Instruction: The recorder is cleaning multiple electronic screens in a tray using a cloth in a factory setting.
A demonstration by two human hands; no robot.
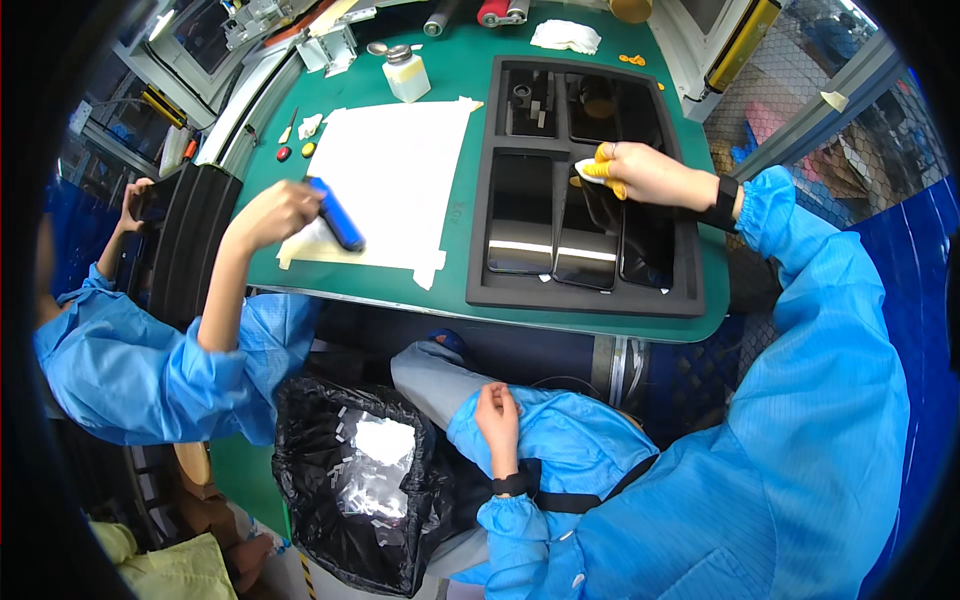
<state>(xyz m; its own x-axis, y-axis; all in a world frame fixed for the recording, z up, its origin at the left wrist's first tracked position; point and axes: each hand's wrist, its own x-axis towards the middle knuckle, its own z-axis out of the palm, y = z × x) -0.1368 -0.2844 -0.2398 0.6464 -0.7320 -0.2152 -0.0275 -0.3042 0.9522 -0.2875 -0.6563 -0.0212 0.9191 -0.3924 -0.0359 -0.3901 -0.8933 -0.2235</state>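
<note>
My right hand (pixel 650 177) reaches over the black foam tray (pixel 518 289), yellow covers on its fingertips. It pinches a folded white cloth (pixel 590 171) just over the dark phone-like glass panels. One such panel (pixel 522 205) lies in the left slot of the front row; several others fill the rest of the tray, and some have small white tabs at their lower edges. My left hand (pixel 497 412) is at my lap, fingers curled in, with nothing seen in them. Black bands go round both my wrists.
On the left, a co-worker's hand (pixel 275 214) holds a blue tool (pixel 336 215) over a taped white sheet (pixel 400 150). A pump bottle (pixel 406 76) stands behind. Below the green table (pixel 462 190) sits a black-lined bin (pixel 300 470) with clear scraps. A white cloth pad (pixel 566 37) lies at the back.
</note>
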